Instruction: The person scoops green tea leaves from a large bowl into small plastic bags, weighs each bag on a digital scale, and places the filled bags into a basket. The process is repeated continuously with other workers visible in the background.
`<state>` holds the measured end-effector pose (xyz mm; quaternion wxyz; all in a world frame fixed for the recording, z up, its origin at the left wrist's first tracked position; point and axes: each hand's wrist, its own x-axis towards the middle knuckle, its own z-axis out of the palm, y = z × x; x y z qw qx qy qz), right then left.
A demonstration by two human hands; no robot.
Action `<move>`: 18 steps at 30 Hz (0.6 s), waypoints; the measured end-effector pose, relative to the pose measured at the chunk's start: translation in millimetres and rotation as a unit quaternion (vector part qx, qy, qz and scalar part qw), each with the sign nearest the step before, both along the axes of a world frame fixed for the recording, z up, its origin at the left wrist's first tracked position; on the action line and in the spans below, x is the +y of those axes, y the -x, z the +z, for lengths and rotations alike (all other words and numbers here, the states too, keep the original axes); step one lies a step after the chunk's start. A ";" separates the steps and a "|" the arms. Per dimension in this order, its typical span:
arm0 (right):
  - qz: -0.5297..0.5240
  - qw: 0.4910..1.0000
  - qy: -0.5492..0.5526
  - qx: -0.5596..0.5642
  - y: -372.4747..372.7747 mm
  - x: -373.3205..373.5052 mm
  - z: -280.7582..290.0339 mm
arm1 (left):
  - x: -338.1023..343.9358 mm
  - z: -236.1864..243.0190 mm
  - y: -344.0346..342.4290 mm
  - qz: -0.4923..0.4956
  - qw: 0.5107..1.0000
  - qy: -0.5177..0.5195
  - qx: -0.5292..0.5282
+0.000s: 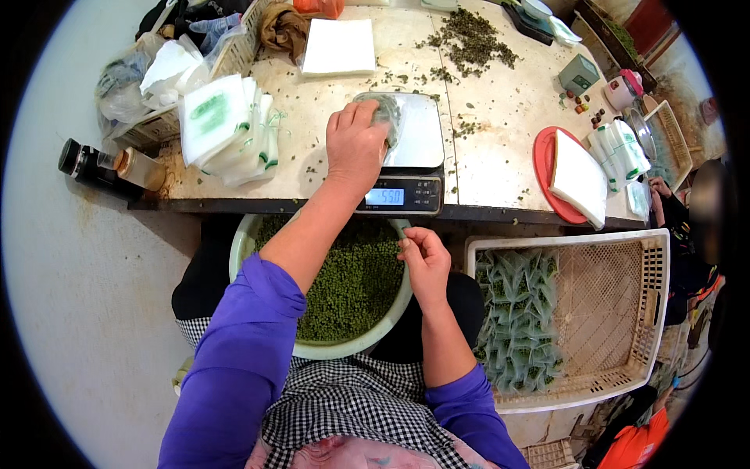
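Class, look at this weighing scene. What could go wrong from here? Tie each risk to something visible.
The left hand is on the clear plastic bag, so its pressure could skew the reading.

The silver-topped digital scale sits at the front edge of the pale wooden table; a bump might knock it off.

The pale round basin of small green grains is at the person's lap and could tip if the legs shift.
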<state>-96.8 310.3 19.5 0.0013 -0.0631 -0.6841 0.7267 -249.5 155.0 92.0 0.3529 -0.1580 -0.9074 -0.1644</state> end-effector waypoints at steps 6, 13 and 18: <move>0.010 0.999 -0.033 0.010 -3.8 1.3 2.3 | -16.8 11.2 -30.0 -0.032 0.998 -0.007 -0.045; -0.003 0.998 -0.062 0.033 -4.7 0.5 2.4 | -61.8 -39.2 -131.6 -0.006 0.969 -0.141 -0.204; 0.010 0.998 -0.055 0.031 -6.6 -4.3 -0.7 | -80.1 -96.6 -168.5 0.055 0.926 -0.079 -0.365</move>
